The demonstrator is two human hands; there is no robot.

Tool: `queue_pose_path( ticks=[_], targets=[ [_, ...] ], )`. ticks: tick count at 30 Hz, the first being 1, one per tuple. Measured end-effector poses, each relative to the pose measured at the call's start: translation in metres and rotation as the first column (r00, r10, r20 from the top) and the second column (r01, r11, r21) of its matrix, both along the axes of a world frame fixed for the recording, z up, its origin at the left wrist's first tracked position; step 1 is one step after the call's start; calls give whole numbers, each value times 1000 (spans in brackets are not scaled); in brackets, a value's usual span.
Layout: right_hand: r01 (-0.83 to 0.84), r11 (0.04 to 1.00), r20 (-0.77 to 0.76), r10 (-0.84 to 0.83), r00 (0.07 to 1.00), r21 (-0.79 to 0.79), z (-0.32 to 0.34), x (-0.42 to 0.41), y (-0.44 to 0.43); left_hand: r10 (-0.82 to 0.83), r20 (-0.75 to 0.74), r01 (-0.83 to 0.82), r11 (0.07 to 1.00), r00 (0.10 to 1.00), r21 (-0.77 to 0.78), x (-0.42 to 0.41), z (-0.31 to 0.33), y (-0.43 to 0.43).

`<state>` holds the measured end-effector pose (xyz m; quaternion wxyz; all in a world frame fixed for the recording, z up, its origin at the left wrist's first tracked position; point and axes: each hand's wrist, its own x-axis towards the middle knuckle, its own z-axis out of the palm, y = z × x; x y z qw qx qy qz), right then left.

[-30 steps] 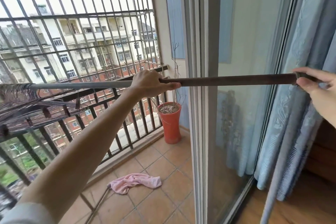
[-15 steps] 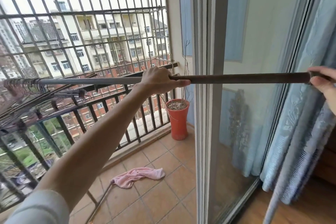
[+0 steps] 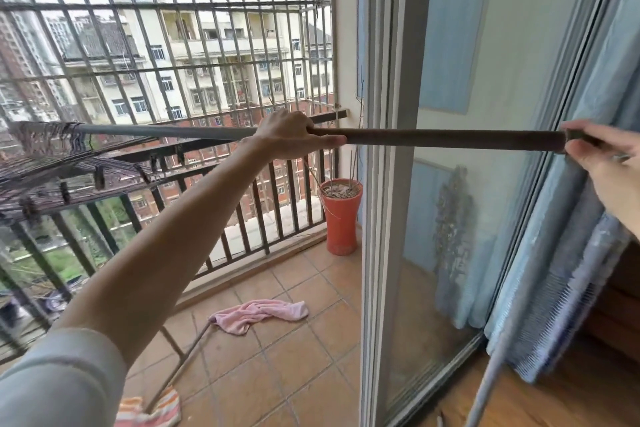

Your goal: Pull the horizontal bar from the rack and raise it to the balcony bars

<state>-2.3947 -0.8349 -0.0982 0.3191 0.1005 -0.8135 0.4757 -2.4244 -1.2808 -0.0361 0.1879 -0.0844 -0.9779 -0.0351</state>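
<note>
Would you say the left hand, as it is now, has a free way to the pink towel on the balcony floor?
Probably not at once: the left hand grips the pole up at railing height, while the pink towel lies on the tiles far below. Nothing stands between them, but the hand is occupied.

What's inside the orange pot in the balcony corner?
The orange pot holds dry, greyish soil with a few thin bare stems rising from it. No leaves show. Anything below the soil surface is hidden by the pot's wall.
</note>
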Motion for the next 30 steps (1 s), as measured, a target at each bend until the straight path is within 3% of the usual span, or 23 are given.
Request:
queue_pose_path(
  ticks=[9, 13, 20, 30],
  targets=[
    [31, 999, -52, -30, 998, 11, 0, -9, -3, 38, -62, -37, 999, 997, 18, 5, -1, -3],
    [44, 999, -5, -44, 999, -21, -5, -15, 0, 49, -26, -48, 998, 998, 39, -2, 1, -3],
    [190, 982, -32, -190, 981, -18, 1, -20, -4, 16, -52, -13, 998, 999, 68, -29, -3, 0],
    [238, 970, -50, -235, 971, 54, 1, -28, -8, -36, 49, 30, 992, 998, 119, -48, 5, 1]
  ],
)
